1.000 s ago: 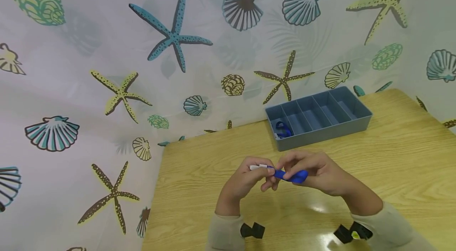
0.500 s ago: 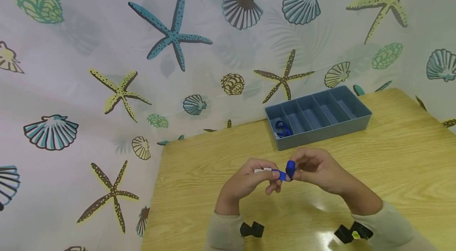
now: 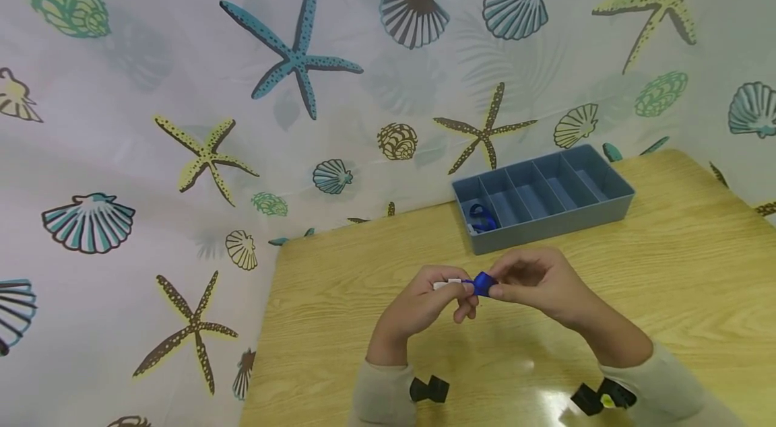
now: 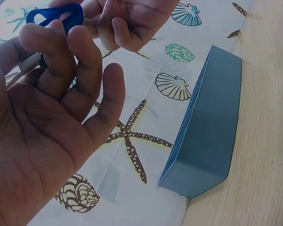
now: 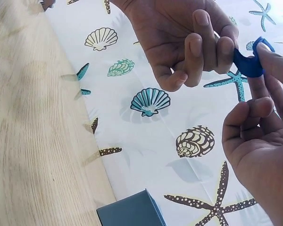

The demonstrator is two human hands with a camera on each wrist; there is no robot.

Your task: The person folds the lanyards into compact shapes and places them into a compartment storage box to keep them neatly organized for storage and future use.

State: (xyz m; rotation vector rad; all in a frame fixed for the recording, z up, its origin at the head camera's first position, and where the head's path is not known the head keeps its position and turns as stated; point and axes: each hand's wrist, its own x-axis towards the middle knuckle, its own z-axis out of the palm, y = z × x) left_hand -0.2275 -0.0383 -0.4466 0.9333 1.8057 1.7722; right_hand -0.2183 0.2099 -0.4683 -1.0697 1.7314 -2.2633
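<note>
A blue strap (image 3: 483, 283) with a white end piece (image 3: 446, 284) is held up between both hands above the table. My left hand (image 3: 418, 306) pinches it between thumb and forefinger, where the white part meets the blue. From the other side my right hand (image 3: 548, 289) pinches the blue part, which bends into a small loop. In the right wrist view the blue strap (image 5: 249, 66) curves between the two hands. The left wrist view shows the blue loop (image 4: 75, 16) beyond the left fingers, which partly hide the white piece.
A grey-blue tray (image 3: 552, 230) divided into several compartments stands at the back of the wooden table (image 3: 339, 353). Its leftmost compartment holds another blue strap (image 3: 485, 217). Behind the table hangs a white cloth (image 3: 364, 3) printed with shells and starfish.
The blue part stretched out to the right earlier; it then stood upright under the right fingers and now forms a folded loop close to the left thumb. The tray has stayed put.
</note>
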